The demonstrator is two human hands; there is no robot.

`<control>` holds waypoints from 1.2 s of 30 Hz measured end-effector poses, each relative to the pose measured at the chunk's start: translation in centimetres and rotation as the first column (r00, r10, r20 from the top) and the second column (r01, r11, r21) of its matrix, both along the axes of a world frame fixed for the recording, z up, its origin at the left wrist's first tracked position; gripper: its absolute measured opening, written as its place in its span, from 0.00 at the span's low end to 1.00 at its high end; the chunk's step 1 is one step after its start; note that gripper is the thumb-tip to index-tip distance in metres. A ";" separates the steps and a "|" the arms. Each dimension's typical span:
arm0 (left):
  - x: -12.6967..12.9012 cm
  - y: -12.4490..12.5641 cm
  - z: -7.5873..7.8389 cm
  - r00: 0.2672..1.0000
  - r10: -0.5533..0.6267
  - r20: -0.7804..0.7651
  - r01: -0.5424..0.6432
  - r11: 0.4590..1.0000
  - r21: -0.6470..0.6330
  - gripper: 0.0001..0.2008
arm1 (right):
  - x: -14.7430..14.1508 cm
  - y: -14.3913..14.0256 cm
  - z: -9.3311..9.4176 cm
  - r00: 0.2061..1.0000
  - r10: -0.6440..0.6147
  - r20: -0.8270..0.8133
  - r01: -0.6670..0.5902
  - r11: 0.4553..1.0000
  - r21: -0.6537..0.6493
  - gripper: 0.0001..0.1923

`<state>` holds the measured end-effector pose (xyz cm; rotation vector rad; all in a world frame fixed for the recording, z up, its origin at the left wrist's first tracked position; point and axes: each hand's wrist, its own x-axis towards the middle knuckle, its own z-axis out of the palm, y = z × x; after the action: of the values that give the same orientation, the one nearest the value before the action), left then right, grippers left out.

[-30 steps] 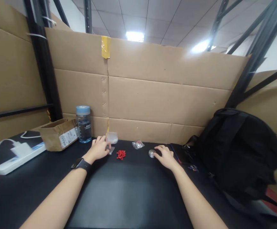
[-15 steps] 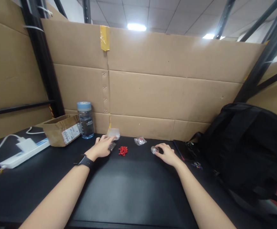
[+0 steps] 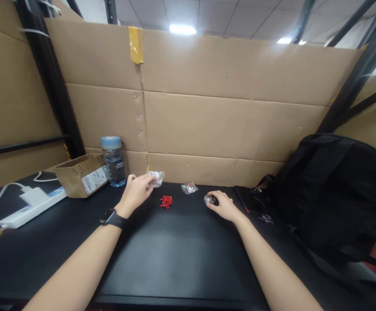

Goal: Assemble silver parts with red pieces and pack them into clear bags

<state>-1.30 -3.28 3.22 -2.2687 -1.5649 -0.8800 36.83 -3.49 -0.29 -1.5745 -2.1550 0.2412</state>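
My left hand [image 3: 138,190], with a dark watch on its wrist, pinches a clear crinkly plastic packet [image 3: 157,178] just in front of the cardboard wall. The packet's contents are hard to make out. To the right of that hand lies a small heap of red cord [image 3: 166,201]. My right hand [image 3: 223,204] curls its thumb and fingers around a small, round, clear shiny object [image 3: 208,199] on the black table; its far side is covered by the fingers. Between the two hands sits another clear packet [image 3: 189,188] with something red in it.
A blue-lidded water bottle [image 3: 114,162] and an open brown box [image 3: 81,179] stand at the left, near a white power strip [image 3: 29,214]. On the right are a black backpack [image 3: 333,194], a dark flat item [image 3: 248,198] and small keys or trinkets [image 3: 266,219]. Cardboard [image 3: 191,129] closes off the back.
My left hand has closed on the clear packet and lifted it slightly. A dark packet seen under that hand no longer shows. My right hand stays at the round object. The view shifts slightly.
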 end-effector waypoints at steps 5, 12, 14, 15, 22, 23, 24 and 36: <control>5.6 -2.4 -0.6 0.973 -0.224 0.050 0.225 0.974 -0.010 0.13 | -0.1 0.1 -0.1 1.000 0.003 -0.003 -0.003 1.000 -0.016 0.19; 11.5 -5.9 -4.0 0.755 -0.649 -0.095 0.572 0.722 -0.388 0.25 | -0.3 0.2 -0.2 1.000 0.025 0.007 -0.025 1.000 -0.012 0.17; 11.6 -5.9 -4.3 0.757 -0.649 -0.071 0.571 0.711 -0.410 0.26 | -0.3 0.1 -0.2 0.999 0.043 0.008 -0.043 0.999 -0.009 0.17; 11.4 -5.8 -4.3 0.754 -0.654 -0.056 0.576 0.700 -0.423 0.26 | -0.3 0.2 -0.2 0.999 0.049 0.009 -0.049 0.999 -0.008 0.16; 9.9 -5.2 -3.0 0.751 -0.659 0.043 0.593 0.645 -0.482 0.28 | -0.1 0.6 -0.7 0.996 0.084 -0.003 -0.084 0.996 0.017 0.14; 9.8 -5.3 -3.0 0.761 -0.646 0.057 0.592 0.656 -0.468 0.29 | 0.0 0.7 -0.7 0.995 0.101 -0.012 -0.100 0.995 0.028 0.14; 9.7 -5.3 -3.0 0.770 -0.634 0.071 0.592 0.669 -0.449 0.29 | 0.0 0.8 -0.8 0.992 0.126 -0.027 -0.125 0.991 0.043 0.14; 9.5 -4.8 -1.9 0.771 -0.615 0.163 0.636 0.742 -0.211 0.14 | 0.2 1.6 -1.3 0.953 0.233 -0.193 -0.216 0.971 0.106 0.12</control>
<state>8.23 -8.09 1.35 -3.0691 -0.9560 -0.9679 37.07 -1.92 -1.64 -1.2019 -2.1497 0.3643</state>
